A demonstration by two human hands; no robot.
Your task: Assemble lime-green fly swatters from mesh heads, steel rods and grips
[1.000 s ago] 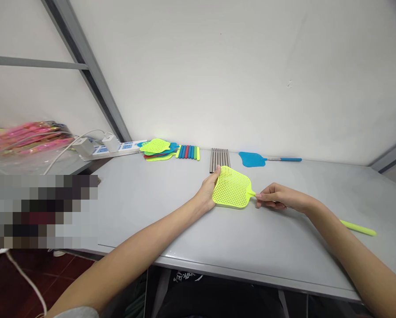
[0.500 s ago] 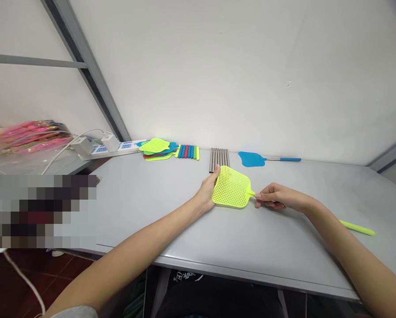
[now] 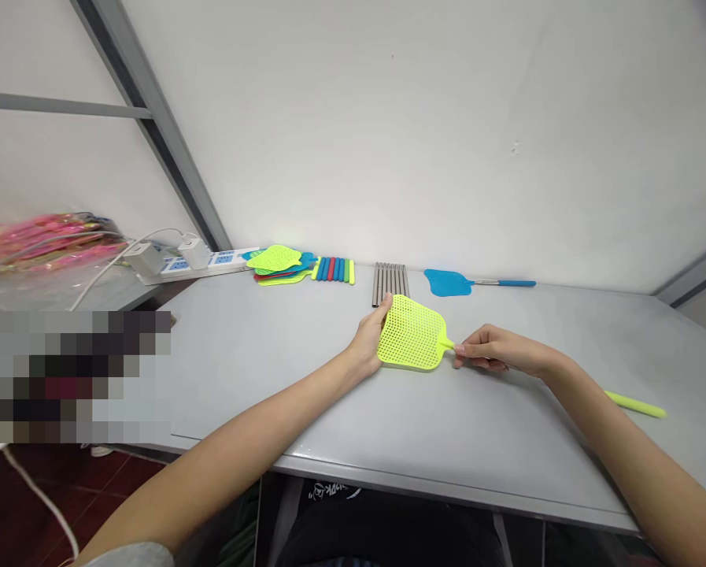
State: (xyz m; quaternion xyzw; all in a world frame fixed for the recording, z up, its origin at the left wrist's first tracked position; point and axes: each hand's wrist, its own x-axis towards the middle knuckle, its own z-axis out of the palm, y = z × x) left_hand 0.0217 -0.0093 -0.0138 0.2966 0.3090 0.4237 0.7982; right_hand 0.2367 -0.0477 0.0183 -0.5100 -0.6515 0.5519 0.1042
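Head view: bright yellow-green, perforated, rounded-square plastic swatter head (image 3: 412, 334) at centre of frame, held over the smooth grey table (image 3: 329, 409). Left hand (image 3: 368, 342) grasps its left edge, thumb at the upper left corner; remaining fingers hidden behind. Right hand (image 3: 488, 348) pinches the end of the narrow neck between thumb and fingers; cannot tell whether anything else lies within that pinch. Judged good practice: brace the broad edge firmly without bending the mesh, and keep the right fingertips in line with the neck so that any force runs straight along it. Orientation: neck points toward right of frame, slightly downward; long axis nearly horizontal, dipping a little to the right. Row of slim silver metal tubes (image 3: 391, 277) just above, upper centre.
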